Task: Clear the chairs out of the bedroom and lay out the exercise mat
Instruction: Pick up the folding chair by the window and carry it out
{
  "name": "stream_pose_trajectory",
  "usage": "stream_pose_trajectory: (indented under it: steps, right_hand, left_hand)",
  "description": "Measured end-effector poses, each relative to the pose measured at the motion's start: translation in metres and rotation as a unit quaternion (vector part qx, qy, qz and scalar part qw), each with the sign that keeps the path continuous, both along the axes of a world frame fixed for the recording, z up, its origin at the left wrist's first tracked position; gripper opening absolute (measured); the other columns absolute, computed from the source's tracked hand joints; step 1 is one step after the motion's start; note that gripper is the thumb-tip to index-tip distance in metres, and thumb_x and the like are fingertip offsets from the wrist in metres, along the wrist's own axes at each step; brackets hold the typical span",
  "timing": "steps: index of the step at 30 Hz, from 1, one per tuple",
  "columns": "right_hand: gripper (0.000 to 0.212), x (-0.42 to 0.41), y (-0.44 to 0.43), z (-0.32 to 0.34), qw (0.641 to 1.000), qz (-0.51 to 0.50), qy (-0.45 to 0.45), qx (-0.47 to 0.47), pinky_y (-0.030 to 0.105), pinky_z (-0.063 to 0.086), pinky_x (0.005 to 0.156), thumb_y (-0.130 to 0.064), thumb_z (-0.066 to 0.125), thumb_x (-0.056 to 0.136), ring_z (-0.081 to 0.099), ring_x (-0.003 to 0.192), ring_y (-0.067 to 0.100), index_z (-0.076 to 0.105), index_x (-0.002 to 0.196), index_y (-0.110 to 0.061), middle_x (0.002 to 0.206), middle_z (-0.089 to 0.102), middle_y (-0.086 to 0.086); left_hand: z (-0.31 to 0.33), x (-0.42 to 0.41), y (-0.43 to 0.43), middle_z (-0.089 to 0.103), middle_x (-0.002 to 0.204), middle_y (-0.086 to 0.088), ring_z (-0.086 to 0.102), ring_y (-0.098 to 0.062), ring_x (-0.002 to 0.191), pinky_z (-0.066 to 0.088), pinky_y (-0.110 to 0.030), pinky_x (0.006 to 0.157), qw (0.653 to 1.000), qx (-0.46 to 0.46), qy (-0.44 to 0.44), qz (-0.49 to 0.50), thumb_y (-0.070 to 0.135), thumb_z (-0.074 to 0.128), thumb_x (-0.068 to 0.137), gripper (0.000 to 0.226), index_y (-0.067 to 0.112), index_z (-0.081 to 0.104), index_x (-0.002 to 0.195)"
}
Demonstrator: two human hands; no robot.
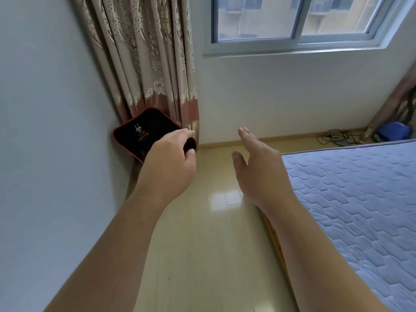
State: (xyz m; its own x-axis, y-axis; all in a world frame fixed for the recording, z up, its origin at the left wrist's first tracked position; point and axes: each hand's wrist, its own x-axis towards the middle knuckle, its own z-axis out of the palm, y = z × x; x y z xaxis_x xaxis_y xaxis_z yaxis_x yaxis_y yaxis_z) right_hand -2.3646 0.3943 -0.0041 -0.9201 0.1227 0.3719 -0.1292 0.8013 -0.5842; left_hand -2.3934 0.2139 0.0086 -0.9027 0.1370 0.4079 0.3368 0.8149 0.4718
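Head view: black mat (137,136), red-edged, propped in the corner under the curtain (153,64), its right edge between the thumb and curled fingers of the left hand (168,163), which grips it. Right hand (258,167): fingers straight, close together, holding nothing, beside the bed (360,199).

You have two hands in front of you: one left hand (171,163) and one right hand (258,167). You can count one black mat (139,134) with a red edge, one patterned curtain (146,59), one window (297,45) with two panes (254,16), one quilted mattress (360,199), one blue thing (392,131) too small to tell, and one tangle of cables (335,137) whose separate cords you cannot count
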Motion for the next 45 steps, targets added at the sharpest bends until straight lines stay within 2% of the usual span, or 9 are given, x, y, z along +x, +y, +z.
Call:
stream_pose_trajectory:
  steps: [11, 17, 27, 29, 32, 36, 40, 42, 45]
  right_hand:
    - [0.053, -0.221, 0.06, -0.028, 0.999, 0.027, -0.012, -0.016, 0.015, 0.024, 0.111, -0.014, 0.053, 0.099, 0.036, 0.144, 0.008, 0.041, 0.151, -0.014, 0.155, 0.041, -0.002]
    - [0.053, -0.348, 0.098, -0.009, 0.997, 0.068, -0.015, -0.014, 0.016, 0.023, 0.113, -0.015, 0.052, 0.101, 0.035, 0.144, 0.01, 0.039, 0.152, -0.015, 0.156, 0.039, -0.001]
    - [0.047, -0.529, 0.082, -0.009, 0.988, 0.148, -0.052, 0.006, 0.007, 0.024, 0.105, -0.012, 0.05, 0.101, 0.04, 0.141, 0.012, 0.044, 0.148, -0.013, 0.152, 0.046, -0.001]
    - [0.034, -0.559, 0.071, -0.007, 0.986, 0.156, -0.056, -0.011, 0.015, 0.037, 0.098, -0.009, 0.051, 0.1, 0.05, 0.124, 0.015, 0.055, 0.134, -0.005, 0.138, 0.059, 0.005]
    - [0.021, -0.624, 0.043, -0.006, 0.983, 0.169, -0.073, -0.005, 0.028, 0.038, 0.095, -0.003, 0.05, 0.098, 0.054, 0.118, 0.026, 0.058, 0.116, 0.004, 0.127, 0.063, 0.008]
    - [0.035, -0.709, 0.008, 0.001, 0.977, 0.2, -0.055, 0.052, 0.033, 0.041, 0.1, -0.013, 0.048, 0.101, 0.052, 0.127, 0.03, 0.052, 0.135, -0.006, 0.147, 0.052, 0.003]
    - [0.051, -0.772, -0.012, 0.004, 0.975, 0.208, -0.064, 0.049, 0.016, 0.028, 0.107, -0.019, 0.048, 0.102, 0.038, 0.143, 0.016, 0.04, 0.151, -0.021, 0.154, 0.042, -0.007]
    - [0.049, -0.798, -0.021, 0.003, 0.971, 0.22, -0.083, 0.04, 0.012, 0.027, 0.101, -0.019, 0.048, 0.101, 0.041, 0.141, 0.015, 0.042, 0.15, -0.021, 0.153, 0.044, -0.008]
    - [0.045, -0.843, -0.037, -0.005, 0.965, 0.24, -0.1, 0.034, 0.024, 0.044, 0.099, -0.018, 0.049, 0.1, 0.059, 0.122, 0.024, 0.048, 0.145, -0.018, 0.138, 0.06, 0.0]
  left_hand:
    - [-0.032, -0.217, 0.057, 0.057, 0.139, 0.003, 0.046, -0.008, 0.133, 0.026, -0.014, 0.107, 1.0, -0.009, -0.023, 0.014, 0.013, 0.056, 0.094, 0.042, 0.018, 0.059, 0.135]
    - [-0.011, -0.333, 0.095, 0.058, 0.138, 0.004, 0.048, -0.008, 0.131, 0.027, -0.014, 0.106, 0.999, -0.021, -0.005, 0.032, 0.015, 0.057, 0.094, 0.04, 0.019, 0.06, 0.134]
    - [-0.03, -0.492, 0.062, 0.06, 0.136, 0.006, 0.051, -0.007, 0.128, 0.031, -0.013, 0.102, 0.991, -0.004, -0.043, 0.127, 0.013, 0.057, 0.093, 0.041, 0.021, 0.06, 0.133]
    - [-0.033, -0.521, 0.049, 0.059, 0.136, 0.008, 0.051, -0.007, 0.127, 0.031, -0.013, 0.1, 0.987, 0.007, -0.05, 0.151, 0.014, 0.056, 0.094, 0.041, 0.023, 0.06, 0.134]
    - [-0.039, -0.578, 0.025, 0.058, 0.137, 0.008, 0.05, -0.008, 0.128, 0.031, -0.014, 0.1, 0.983, 0.028, -0.055, 0.171, 0.015, 0.055, 0.095, 0.041, 0.023, 0.058, 0.135]
    - [-0.045, -0.656, -0.004, 0.057, 0.138, 0.007, 0.05, -0.008, 0.128, 0.032, -0.017, 0.101, 0.981, 0.051, -0.069, 0.177, 0.017, 0.054, 0.096, 0.042, 0.024, 0.057, 0.136]
    - [-0.046, -0.714, -0.025, 0.057, 0.139, 0.006, 0.05, -0.009, 0.13, 0.034, -0.019, 0.103, 0.979, 0.052, -0.073, 0.18, 0.017, 0.054, 0.096, 0.042, 0.023, 0.057, 0.137]
    - [-0.048, -0.739, -0.035, 0.058, 0.138, 0.006, 0.05, -0.008, 0.13, 0.035, -0.019, 0.103, 0.977, 0.059, -0.084, 0.189, 0.018, 0.054, 0.096, 0.041, 0.023, 0.057, 0.137]
    - [-0.058, -0.776, -0.048, 0.058, 0.138, 0.004, 0.051, -0.01, 0.13, 0.035, -0.018, 0.1, 0.968, 0.084, -0.109, 0.211, 0.018, 0.055, 0.096, 0.041, 0.024, 0.057, 0.137]
